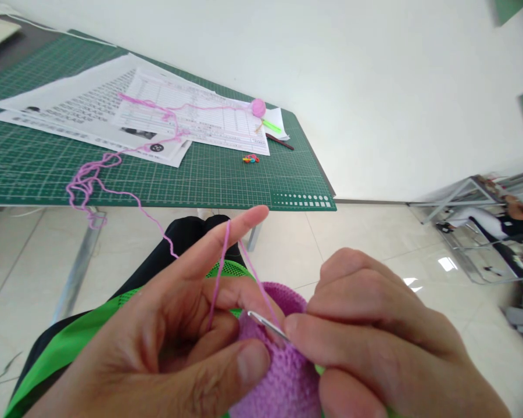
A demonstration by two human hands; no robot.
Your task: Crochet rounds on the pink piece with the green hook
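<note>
Loose yarn: the pink coils (85,180) lie tangled at the near edge of the desk (226,186), partly hanging over; a snag there could jerk the feed strand, since one line drops from them toward the left hand (187,331).
Raised strand: the yarn (220,273) rides over the left index finger (239,228) with nothing pinning it on top; if that finger dips or tilts, the loop could slide off the tip and the tension go slack.
Hook tip: the metal hook (264,323) points up and left, close to the left fingers; a careless twist could split the strand or lose a loop, though whether yarn sits in its notch is too small to tell.
Left fingers: the index is stretched out and well apart from the others, which are curled; the thumb presses on the crocheted piece (279,383).
Right fingers: closed in a narrow grip around the hook, its tip poking out past them toward the left hand; the right hand (375,325) is next to the fabric.
Crocheted piece: purple-pink, held between both hands above the lap, in front of the desk.
Yarn ball: the small pink ball (258,108) rests at the far side, beside the papers (192,119).
</note>
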